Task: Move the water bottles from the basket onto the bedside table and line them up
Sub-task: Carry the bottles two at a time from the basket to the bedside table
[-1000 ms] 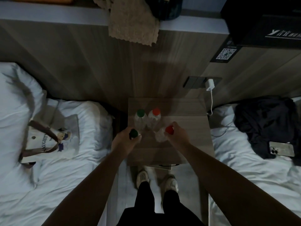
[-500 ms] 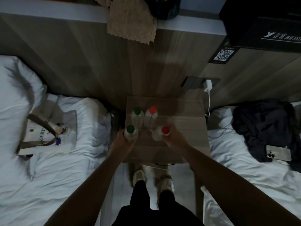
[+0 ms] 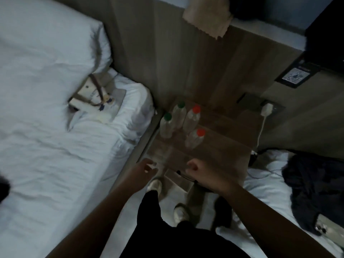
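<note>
View from the head camera, read from left to right. A white-sheeted bed (image 3: 55, 127) carries a flat cream tote bag with brown straps (image 3: 93, 98); no basket can be made out with certainty. Four clear plastic water bottles stand upright on the wooden bedside bench (image 3: 223, 138): the near green-capped bottle (image 3: 166, 127), the far green-capped bottle (image 3: 179, 114), the far red-capped bottle (image 3: 192, 119) and the near red-capped bottle (image 3: 195, 139). The first three stand close together, while the near red-capped bottle sits slightly apart, so the two pairs form a loose block. The left hand (image 3: 144, 171) is off the bench edge, fingers loosely spread and grasping nothing. The right hand (image 3: 200, 171) hovers over the bench front, fingers curled but empty. At far right, a white charger (image 3: 266, 108) hangs from a wall socket above dark clothing (image 3: 312, 187). For a true line, the near red-capped bottle is best nudged at its base, not its cap, towards its neighbours, each bottle being steadied low to prevent toppling.
</note>
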Motion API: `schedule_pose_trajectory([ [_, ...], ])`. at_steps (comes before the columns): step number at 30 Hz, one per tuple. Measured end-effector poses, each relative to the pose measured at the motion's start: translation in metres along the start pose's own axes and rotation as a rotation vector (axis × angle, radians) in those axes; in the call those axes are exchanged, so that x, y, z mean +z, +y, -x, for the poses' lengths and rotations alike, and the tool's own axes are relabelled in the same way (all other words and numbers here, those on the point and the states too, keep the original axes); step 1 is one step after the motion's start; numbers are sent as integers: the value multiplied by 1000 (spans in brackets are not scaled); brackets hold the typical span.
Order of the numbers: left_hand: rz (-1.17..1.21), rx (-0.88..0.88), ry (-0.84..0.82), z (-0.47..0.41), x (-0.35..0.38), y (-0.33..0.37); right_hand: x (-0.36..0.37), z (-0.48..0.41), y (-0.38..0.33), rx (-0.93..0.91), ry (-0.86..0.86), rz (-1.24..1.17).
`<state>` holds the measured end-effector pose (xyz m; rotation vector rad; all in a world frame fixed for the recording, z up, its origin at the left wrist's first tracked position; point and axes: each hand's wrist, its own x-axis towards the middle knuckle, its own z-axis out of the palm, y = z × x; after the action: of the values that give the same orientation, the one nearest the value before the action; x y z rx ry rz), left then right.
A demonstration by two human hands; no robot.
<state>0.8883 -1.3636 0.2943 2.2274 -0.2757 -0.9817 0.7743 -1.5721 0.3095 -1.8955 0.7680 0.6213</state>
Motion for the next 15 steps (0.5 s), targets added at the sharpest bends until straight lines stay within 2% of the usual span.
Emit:
schedule_pose_trajectory([
  [6, 147, -118, 320, 107, 41, -17, 17, 32, 9, -175, -186, 159],
  [9, 261, -173, 387, 163, 62, -35, 35, 49, 14, -223, -223, 282],
  [15, 246, -302, 548, 246, 74, -94, 83, 81, -6, -314, -399, 580],
])
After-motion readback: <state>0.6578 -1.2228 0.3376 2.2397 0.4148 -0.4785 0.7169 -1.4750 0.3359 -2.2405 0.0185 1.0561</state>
